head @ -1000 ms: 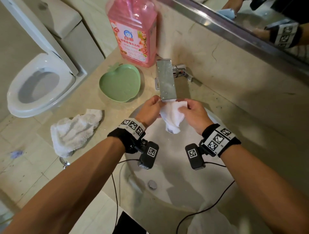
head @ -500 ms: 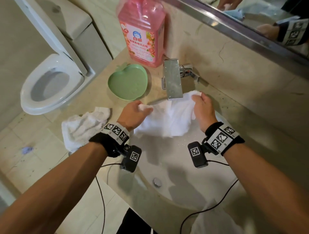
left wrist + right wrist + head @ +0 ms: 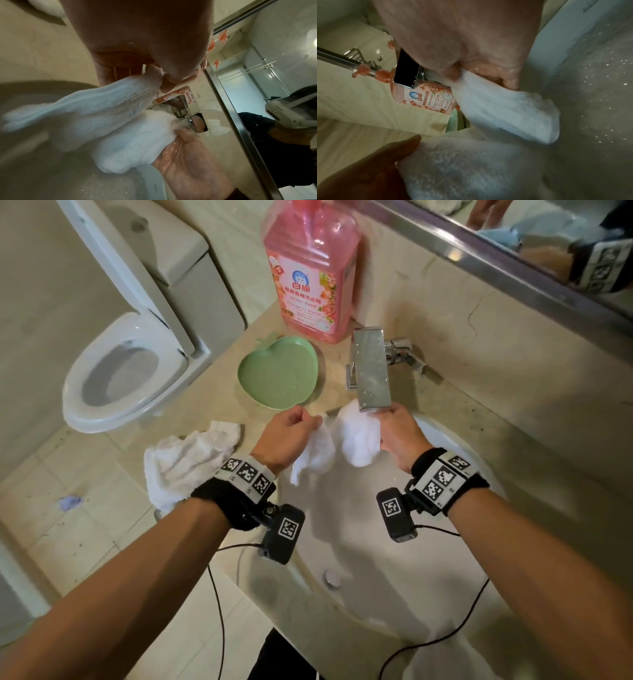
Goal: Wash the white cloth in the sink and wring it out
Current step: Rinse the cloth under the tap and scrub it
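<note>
Both hands hold the white cloth [image 3: 342, 440] over the sink [image 3: 455, 453], under the faucet [image 3: 371, 371] — left hand [image 3: 287, 436] and right hand [image 3: 399, 431] level. Left wrist: thumb and fingers pinch one bunched end. Right wrist: fingers clamp the other — its length spans hand to hand, ready for twisting.

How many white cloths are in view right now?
2. One white terry cloth hangs over the round sink basin below the steel faucet, held by the left hand and right hand. A second crumpled white cloth lies on the counter, left of the basin.
</note>
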